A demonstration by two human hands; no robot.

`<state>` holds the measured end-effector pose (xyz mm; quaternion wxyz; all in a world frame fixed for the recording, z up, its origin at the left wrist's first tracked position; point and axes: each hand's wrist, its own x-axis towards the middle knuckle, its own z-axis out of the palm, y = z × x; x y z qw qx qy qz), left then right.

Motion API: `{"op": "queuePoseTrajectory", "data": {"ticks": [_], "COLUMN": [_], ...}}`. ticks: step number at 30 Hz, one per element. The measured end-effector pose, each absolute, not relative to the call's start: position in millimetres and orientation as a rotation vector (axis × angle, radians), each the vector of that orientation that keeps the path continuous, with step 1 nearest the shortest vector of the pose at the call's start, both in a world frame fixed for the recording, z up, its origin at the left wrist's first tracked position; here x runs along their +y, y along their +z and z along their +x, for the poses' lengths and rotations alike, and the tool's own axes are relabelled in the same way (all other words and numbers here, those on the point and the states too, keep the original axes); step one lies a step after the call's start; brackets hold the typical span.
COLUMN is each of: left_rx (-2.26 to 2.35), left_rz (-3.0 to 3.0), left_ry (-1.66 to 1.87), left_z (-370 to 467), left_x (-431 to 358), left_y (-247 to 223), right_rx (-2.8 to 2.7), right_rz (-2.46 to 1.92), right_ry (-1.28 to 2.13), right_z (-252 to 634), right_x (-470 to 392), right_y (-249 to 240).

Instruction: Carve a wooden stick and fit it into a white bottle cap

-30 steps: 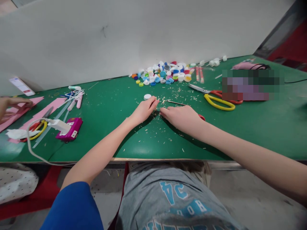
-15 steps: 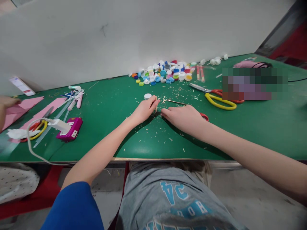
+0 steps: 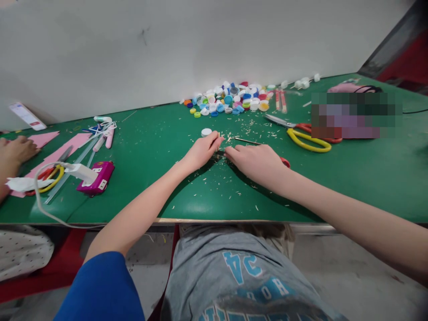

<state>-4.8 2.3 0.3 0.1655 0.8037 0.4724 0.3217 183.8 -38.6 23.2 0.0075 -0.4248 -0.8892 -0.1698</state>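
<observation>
My left hand [image 3: 201, 148] is closed, pinching a short pale wooden stick [image 3: 219, 134] that mostly hides behind the fingers. Close to its right, my right hand [image 3: 256, 160] is closed around a thin dark blade [image 3: 220, 153], whose tip reaches the left fingertips; its handle is hidden. Pale wood shavings [image 3: 234, 171] lie scattered below and around both hands. Just beyond the left hand is a white bottle cap [image 3: 206, 133]. A slim metal tool [image 3: 247, 141] lies behind the right hand, and a red loop [image 3: 285, 162] shows past the wrist.
A pile of coloured bottle caps [image 3: 230, 100] lies by the wall. Big scissors [image 3: 309, 140] with red and yellow handles are at the right. To the left are a magenta power adapter [image 3: 96, 178], glue sticks, pink paper [image 3: 67, 147] and another person's hand [image 3: 20, 149].
The dark blade now shows between my hands, across the stick's lower end. At the left, the other person's hand has come down flat over the pink paper.
</observation>
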Motion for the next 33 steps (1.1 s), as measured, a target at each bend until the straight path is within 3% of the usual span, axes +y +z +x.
{"op": "queuePoseTrajectory", "data": {"ticks": [33], "left_rx": [1.339], "left_rz": [2.29], "left_ry": [0.914], "left_z": [-5.1], "left_x": [0.7], "left_y": [2.0], "right_rx": [-2.805], "right_rz": [-1.297], "right_ry": [-0.518], "right_z": [184.2], "right_x": [-37.9], "right_y": [23.5]}}
